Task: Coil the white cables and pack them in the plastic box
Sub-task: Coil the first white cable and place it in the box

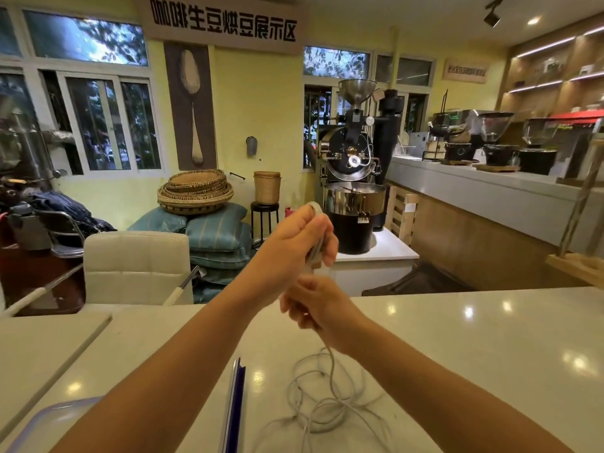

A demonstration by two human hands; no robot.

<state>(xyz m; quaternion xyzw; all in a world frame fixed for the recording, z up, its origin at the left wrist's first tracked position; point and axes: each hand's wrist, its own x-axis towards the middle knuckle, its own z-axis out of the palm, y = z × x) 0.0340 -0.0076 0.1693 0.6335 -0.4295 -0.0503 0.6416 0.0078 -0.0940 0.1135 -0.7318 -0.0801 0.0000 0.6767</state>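
My left hand [295, 243] is raised above the counter and grips a small bundle of coiled white cable [315, 230], whose loops show above and between the fingers. Just below it, my right hand [315, 308] pinches the same cable where it trails down. The loose rest of the white cables [322, 400] lies in tangled loops on the white counter under my right wrist. A clear plastic box [57, 416] with a bluish rim sits at the lower left, partly hidden by my left forearm. What may be its lid [233, 407] stands on edge between my arms.
The glossy white counter [474, 348] spans the foreground. Beyond its far edge are a cream chair [137, 266], stacked cushions and baskets, and a coffee roaster [353, 197]. A long bar with grinders runs along the right.
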